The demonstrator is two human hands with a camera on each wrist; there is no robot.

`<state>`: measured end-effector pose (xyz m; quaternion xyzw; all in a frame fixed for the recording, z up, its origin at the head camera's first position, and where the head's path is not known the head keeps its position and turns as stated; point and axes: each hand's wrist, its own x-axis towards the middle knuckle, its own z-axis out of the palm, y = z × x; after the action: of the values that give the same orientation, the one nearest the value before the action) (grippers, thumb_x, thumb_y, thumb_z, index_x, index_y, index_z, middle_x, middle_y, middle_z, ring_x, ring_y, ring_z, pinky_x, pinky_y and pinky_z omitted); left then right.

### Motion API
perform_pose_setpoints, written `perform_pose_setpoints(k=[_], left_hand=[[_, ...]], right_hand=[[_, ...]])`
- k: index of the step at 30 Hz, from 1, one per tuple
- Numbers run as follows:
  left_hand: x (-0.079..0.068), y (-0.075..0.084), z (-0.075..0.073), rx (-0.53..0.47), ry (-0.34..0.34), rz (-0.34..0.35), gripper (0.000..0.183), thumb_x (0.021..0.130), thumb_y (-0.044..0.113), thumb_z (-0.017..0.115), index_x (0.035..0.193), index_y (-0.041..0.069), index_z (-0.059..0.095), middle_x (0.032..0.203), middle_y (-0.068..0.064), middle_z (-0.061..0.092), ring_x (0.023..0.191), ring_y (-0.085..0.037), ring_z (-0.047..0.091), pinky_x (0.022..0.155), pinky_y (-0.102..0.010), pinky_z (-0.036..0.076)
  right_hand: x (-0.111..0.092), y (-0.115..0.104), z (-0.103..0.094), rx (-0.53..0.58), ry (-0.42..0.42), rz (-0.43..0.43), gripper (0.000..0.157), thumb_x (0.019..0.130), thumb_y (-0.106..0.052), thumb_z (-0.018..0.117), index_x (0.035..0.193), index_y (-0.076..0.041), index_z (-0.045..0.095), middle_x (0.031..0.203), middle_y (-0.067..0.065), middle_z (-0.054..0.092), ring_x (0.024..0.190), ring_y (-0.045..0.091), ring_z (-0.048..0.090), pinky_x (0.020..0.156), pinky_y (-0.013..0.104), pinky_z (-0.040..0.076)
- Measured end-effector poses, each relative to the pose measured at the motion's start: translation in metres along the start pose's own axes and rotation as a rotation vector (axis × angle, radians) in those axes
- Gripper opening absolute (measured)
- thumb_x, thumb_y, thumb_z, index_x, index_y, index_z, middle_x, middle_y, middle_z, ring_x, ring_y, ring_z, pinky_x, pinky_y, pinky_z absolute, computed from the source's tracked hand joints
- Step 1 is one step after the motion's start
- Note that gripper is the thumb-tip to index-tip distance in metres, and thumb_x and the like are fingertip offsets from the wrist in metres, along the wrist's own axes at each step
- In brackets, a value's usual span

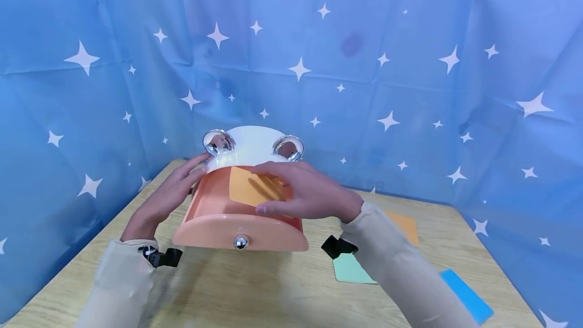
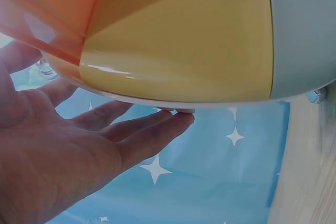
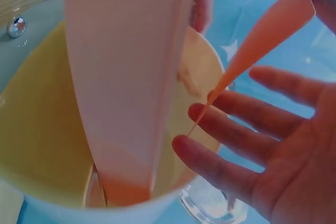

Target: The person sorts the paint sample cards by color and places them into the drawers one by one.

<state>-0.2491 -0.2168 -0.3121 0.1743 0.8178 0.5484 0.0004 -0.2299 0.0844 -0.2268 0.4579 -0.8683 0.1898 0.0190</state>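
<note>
A small rounded cabinet has a white top with two shiny chrome rounds and, below, yellow and grey-green bands. Its pink drawer is pulled out, showing a chrome knob. My right hand pinches an orange card over the drawer's opening. From the right wrist, the card appears nearly edge-on, slightly bent between thumb and fingertips. With fingers extended, my left hand rests against the cabinet's left side; its fingertips lie at the white rim.
On the wooden table, right of the cabinet, lie an orange card, a green card and a blue card. My right forearm passes over part of them. A blue star-patterned cloth hangs behind and at both sides.
</note>
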Motion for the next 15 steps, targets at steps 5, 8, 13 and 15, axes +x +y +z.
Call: perform_pose_setpoints(k=[5,8,13,15], left_hand=[[0.0013,-0.0013,0.0003,-0.001,-0.001,0.003,0.061,0.109,0.041,0.034,0.161,0.014,0.021,0.162,-0.02,0.03,0.148,-0.044,0.031,0.114,-0.072,0.03],[0.0006,-0.0011,0.0,-0.001,-0.001,0.026,0.06,0.109,0.038,0.033,0.162,0.012,0.019,0.163,-0.021,0.028,0.15,-0.045,0.027,0.115,-0.072,0.027],[-0.0003,-0.0017,-0.0001,0.003,0.001,0.026,0.061,0.11,0.039,0.032,0.162,0.012,0.018,0.163,-0.021,0.028,0.151,-0.045,0.026,0.115,-0.071,0.029],[-0.0005,-0.0022,-0.0003,0.004,0.001,0.021,0.061,0.11,0.041,0.032,0.162,0.012,0.018,0.163,-0.021,0.028,0.151,-0.044,0.027,0.115,-0.071,0.029]], right_hand=[[0.0019,-0.0021,0.0072,0.02,0.064,0.039,0.066,0.091,-0.045,0.07,0.148,-0.019,0.049,0.139,-0.002,0.063,0.119,0.015,0.063,0.096,0.038,0.054],[0.0012,-0.0034,0.0094,0.021,0.084,0.046,0.066,0.092,-0.045,0.07,0.148,-0.019,0.048,0.141,0.001,0.063,0.127,0.019,0.062,0.103,0.042,0.052],[-0.0034,-0.0021,0.01,0.039,0.077,0.04,0.06,0.093,-0.041,0.069,0.146,-0.018,0.051,0.138,0.005,0.065,0.128,0.021,0.063,0.107,0.044,0.051],[-0.0069,-0.001,0.0091,0.054,0.081,0.035,0.059,0.093,-0.038,0.07,0.144,-0.017,0.052,0.138,0.006,0.065,0.126,0.022,0.065,0.106,0.045,0.052]])
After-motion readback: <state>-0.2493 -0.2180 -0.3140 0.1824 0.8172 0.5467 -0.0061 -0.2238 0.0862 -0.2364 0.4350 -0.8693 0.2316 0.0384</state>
